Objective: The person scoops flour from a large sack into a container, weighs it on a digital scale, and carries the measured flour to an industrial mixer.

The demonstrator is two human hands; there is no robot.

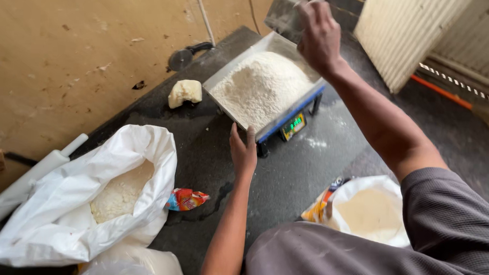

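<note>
Left hand grips the near edge of the flour tray at 6 o'clock, right hand clenched around something at 2 o'clock; looks heavy and spill-prone, so hold both rims.

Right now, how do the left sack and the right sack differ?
The left sack lies slumped on its side, mouth toward the counter's middle; the right sack stands upright, mouth up. The left sack holds lumpy white powder low inside; the right sack is filled near its rim with smooth cream powder. The left sack shows whole; the person's arm covers part of the right sack. Both are white, open sacks.
</note>
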